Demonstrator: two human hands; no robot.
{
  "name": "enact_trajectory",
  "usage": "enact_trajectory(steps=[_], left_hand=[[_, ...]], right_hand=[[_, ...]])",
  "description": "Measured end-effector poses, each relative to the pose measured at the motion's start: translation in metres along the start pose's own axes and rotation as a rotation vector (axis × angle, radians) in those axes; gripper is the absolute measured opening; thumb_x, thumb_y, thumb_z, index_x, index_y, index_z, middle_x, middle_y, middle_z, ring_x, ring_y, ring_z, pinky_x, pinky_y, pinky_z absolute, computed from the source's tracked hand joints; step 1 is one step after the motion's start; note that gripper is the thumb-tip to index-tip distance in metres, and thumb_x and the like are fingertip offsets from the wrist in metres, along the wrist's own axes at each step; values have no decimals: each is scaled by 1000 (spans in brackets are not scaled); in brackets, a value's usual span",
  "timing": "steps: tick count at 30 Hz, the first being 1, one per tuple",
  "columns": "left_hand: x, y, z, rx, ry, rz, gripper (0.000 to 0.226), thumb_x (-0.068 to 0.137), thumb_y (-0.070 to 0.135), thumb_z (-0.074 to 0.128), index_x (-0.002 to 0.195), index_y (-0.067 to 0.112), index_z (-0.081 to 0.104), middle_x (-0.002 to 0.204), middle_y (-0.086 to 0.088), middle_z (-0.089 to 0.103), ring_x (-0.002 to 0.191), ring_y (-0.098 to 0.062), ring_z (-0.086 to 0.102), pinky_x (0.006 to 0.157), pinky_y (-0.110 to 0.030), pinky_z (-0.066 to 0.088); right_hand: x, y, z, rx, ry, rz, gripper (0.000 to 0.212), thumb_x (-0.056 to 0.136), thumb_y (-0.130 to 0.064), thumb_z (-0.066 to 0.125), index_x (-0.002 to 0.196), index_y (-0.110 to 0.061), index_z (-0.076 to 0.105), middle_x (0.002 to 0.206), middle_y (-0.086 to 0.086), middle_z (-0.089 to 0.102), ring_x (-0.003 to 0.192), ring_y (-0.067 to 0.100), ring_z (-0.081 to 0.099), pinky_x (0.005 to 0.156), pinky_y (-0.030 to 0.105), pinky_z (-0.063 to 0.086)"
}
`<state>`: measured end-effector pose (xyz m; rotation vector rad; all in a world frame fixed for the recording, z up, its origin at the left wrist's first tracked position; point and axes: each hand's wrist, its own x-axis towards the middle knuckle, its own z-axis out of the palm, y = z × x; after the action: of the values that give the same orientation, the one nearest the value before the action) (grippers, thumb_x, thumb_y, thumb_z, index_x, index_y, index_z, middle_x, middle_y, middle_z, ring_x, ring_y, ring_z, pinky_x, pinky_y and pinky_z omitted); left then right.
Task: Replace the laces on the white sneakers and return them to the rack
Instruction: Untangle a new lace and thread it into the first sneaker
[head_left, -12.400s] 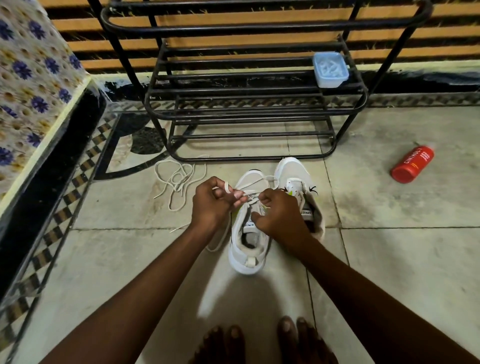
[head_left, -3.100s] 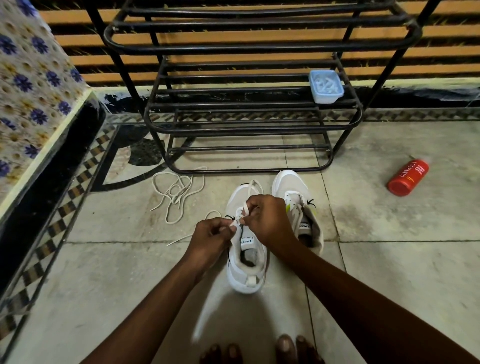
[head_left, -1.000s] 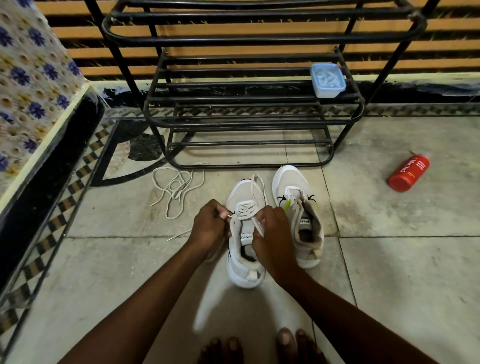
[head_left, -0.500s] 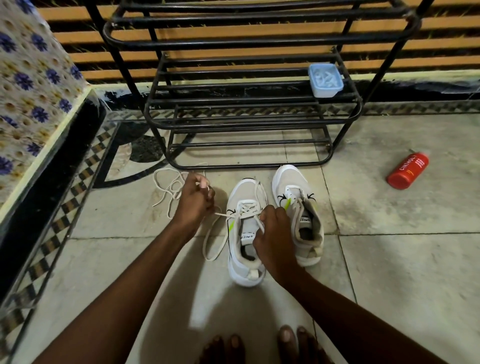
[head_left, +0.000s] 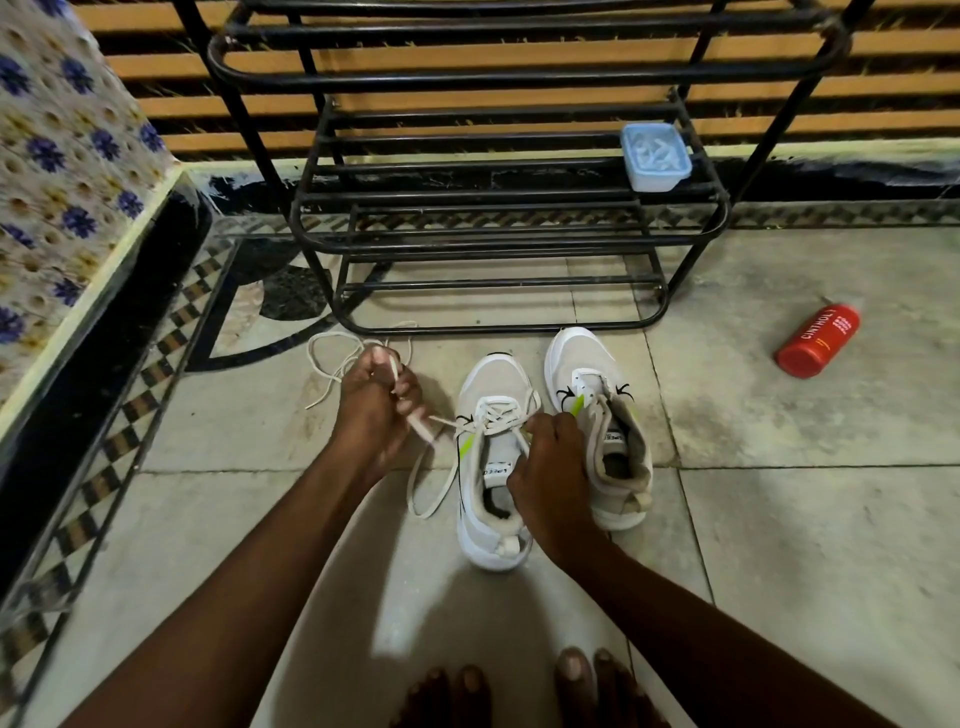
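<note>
Laces update, sort of. One white mesh sneaker with a neon-green stripe (head_left: 493, 382) sits on the grey tiled floor (head_left: 805, 545), toe pointing at the black metal tube shoe rack (head_left: 493, 239). It's just short of the bottom rail, so on the floor and not on any shelf.

A flat white lace (head_left: 500, 415) is criss-crossed through the eyelets above the tongue. The left hand (head_left: 376, 400) is out to the left of the shoe, fingers curled tight round one end of that lace. The lace runs pretty much taut from the eyelets to the fist, and a slack loop of it droops onto the floor beside the shoe.

The right hand (head_left: 545, 467) is clamped on the right edge of the sneaker's opening, next to the tongue. Whether it's also pinching the other lace end, I honestly can't tell, the fingers cover it.

The second white sneaker (head_left: 582, 353) stands just beside the first on its right, parallel, same way round, tongue up and mouth gaping.

Other bits:
- a loose off-white lace (head_left: 324, 364) lies tangled on the floor behind the left hand, near the rack's front left corner
- a pale blue plastic tub (head_left: 655, 156) sits at the right end of a rack shelf
- a red cylindrical bottle with white lettering (head_left: 818, 340) lies on its side, well off to the right
- bare toes (head_left: 571, 670) at the bottom edge
</note>
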<state>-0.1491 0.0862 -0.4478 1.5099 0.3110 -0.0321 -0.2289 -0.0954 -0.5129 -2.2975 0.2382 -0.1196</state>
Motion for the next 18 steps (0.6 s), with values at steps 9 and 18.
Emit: enact_trajectory(steps=[9, 18], left_hand=[[9, -25, -16, 942, -511, 620, 13, 85, 44, 70, 86, 34, 78, 89, 13, 60, 89, -16, 50, 83, -38, 43], [-5, 11, 2, -259, -74, -48, 29, 113, 21, 36, 85, 17, 45, 59, 0, 39, 45, -13, 37, 46, -24, 41]], right_hand=[[2, -2, 8, 209, 83, 77, 17, 102, -22, 45, 116, -12, 49, 109, -7, 41, 87, 4, 42, 74, 7, 38], [1, 3, 13, 316, 72, 129, 17, 104, -18, 43, 118, -8, 46, 101, -9, 46, 83, -16, 48, 67, 0, 39]])
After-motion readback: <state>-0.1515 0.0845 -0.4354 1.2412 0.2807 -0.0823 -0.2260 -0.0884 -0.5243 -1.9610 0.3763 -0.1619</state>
